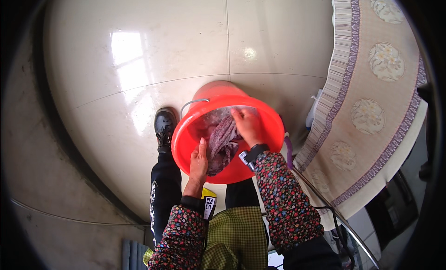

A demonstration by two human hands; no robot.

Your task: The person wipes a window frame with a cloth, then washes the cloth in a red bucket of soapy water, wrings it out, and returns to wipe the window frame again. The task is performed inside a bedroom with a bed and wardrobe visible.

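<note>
A red plastic bucket [268, 125] stands on the floor in front of me, with soapy water [213, 116] inside. Bunched up in it is a wet, purplish-grey knitted cloth [223, 141]. My right hand [248, 126] grips the cloth's upper right part, thumb and fingers closed on it. On the cloth's left side, my left hand [199, 163] holds its edge with the thumb raised; the fingers are hidden behind the cloth. The bucket's wire handle [193, 103] hangs at its left rim.
Glossy floor tiles [184, 36] surround the bucket. To the right, a patterned fabric cover [369, 116] drapes beside a metal rail [334, 209]. A white bottle [313, 109] stands by its hem. My black shoe [165, 125] is just left of the bucket.
</note>
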